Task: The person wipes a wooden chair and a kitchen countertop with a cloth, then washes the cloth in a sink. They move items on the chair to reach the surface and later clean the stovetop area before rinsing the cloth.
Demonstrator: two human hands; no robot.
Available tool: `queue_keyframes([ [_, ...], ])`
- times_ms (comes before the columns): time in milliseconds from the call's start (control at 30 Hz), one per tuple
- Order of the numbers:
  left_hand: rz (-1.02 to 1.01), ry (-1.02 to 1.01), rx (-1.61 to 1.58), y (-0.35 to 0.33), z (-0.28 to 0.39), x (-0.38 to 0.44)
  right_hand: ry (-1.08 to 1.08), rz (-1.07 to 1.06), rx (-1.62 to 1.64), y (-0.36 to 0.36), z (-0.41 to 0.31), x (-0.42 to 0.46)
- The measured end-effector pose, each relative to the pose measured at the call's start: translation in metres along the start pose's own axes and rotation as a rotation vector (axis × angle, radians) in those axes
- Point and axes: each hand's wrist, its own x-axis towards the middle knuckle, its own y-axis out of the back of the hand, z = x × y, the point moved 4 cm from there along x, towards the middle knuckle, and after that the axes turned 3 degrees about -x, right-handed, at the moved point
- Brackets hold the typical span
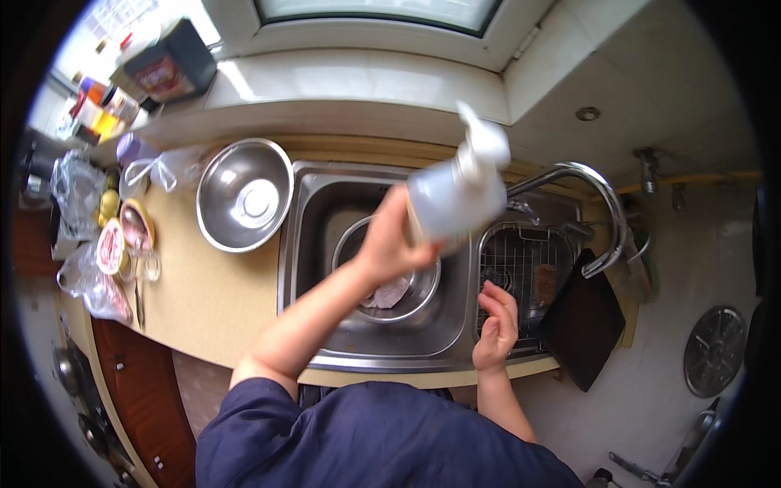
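My left hand (390, 244) grips a whitish pump bottle (448, 204) and holds it up over the stainless-steel sink (415, 335); the bottle is blurred, with its white pump head towards the window. Below, partly covered by my left hand and forearm, a round metal bowl (430, 293) stands in the left basin with a pale pinkish piece (391, 293) in it. What that piece is I cannot tell. My right hand (497, 326) hovers, fingers curled and apart, over the near left edge of the wire-racked right basin. Nothing shows in it.
A large steel bowl (244, 195) sits left of the sink. Cut pomelo halves (111, 247), plastic bags (76, 189) and a knife (139, 305) lie further left. A curved faucet (610, 201) arches over the right basin. A dark board (583, 326) leans at its right edge.
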Motion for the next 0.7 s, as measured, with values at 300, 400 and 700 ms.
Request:
queue_keyframes([
  [300, 0.310, -0.318, 0.336, -0.036, -0.027, 0.235, -0.109, 0.100, 0.030, 0.026, 0.016, -0.018],
  [400, 0.236, -0.126, 0.240, -0.053, -0.049, 0.249, -0.124, 0.083, -0.016, 0.022, 0.023, -0.020],
  [700, 0.137, -0.346, 0.307, 0.003, -0.089, 0.071, -0.551, -0.162, 0.211, -0.055, 0.118, -0.029],
])
